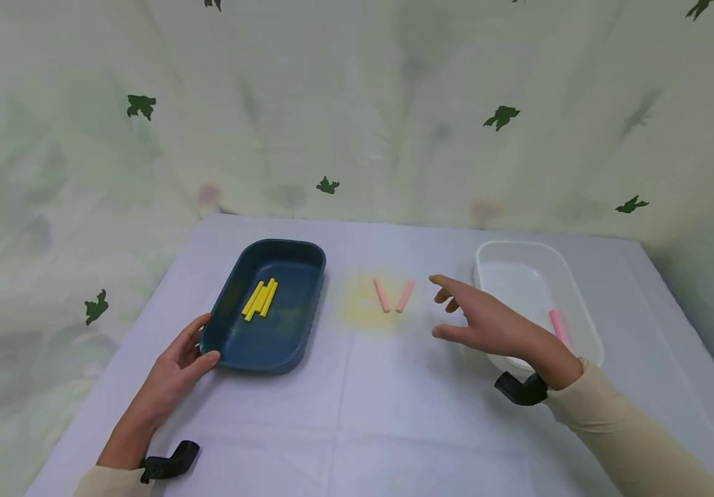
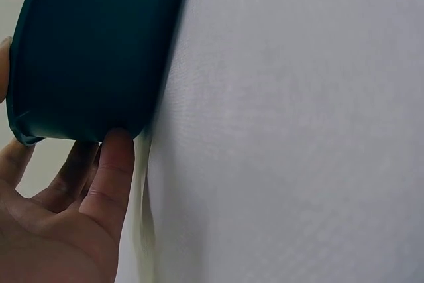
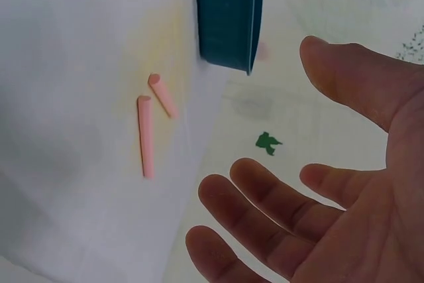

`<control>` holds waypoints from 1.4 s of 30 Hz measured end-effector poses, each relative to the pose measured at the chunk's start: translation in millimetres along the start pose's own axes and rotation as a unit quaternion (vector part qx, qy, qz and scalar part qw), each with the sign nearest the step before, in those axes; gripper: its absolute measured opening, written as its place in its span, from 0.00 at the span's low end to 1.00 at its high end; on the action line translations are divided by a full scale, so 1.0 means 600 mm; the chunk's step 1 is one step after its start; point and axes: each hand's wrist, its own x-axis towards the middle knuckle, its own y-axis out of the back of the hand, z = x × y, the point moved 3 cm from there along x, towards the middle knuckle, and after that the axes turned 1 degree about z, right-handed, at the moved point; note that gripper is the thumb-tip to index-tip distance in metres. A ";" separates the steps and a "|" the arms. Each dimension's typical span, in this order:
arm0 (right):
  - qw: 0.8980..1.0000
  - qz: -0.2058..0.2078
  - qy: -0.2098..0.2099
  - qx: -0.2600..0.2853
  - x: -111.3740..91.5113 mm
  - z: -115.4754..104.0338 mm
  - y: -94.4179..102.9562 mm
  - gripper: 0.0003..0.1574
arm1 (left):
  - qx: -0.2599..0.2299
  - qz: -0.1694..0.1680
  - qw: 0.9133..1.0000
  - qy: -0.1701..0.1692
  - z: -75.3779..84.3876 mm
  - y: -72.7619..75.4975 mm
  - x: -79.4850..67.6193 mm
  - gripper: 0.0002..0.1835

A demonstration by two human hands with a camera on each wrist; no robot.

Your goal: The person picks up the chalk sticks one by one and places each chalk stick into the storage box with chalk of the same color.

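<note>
My left hand (image 1: 177,366) grips the near left corner of a dark blue tray (image 1: 295,345), thumb on the near side and fingers along the left side. Several yellow chalk sticks (image 1: 260,299) lie bunched together inside that tray. In the left wrist view, the fingers (image 2: 109,180) touch the tray's outer wall. My right hand (image 1: 487,317) hovers over the table with nothing in it, thumb and fingers spread apart. Two pink chalk sticks, a left one (image 1: 381,295) and a right one (image 1: 404,296), lie on the cloth left of its fingertips.
A white tray (image 1: 518,252) stands on the right, partly behind my right wrist, with a brighter pink stick (image 1: 557,324) in it. A white cloth (image 1: 344,400) covers the table, with a pale yellow patch (image 1: 357,304) around the pink chalk. A leaf-patterned backdrop (image 1: 357,103) rises behind.
</note>
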 end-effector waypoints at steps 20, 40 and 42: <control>0.998 0.050 -0.038 -0.018 -0.094 0.052 0.052 0.48 | 0.137 0.024 0.990 -0.033 0.039 0.046 0.000 0.43; 0.974 0.207 -0.062 -0.071 -0.211 0.166 0.076 0.41 | 0.387 -0.021 0.889 -0.245 0.333 0.017 0.097 0.28; 0.969 0.230 -0.062 -0.070 -0.212 0.176 0.071 0.40 | 0.384 -0.018 0.883 -0.269 0.356 0.000 0.109 0.26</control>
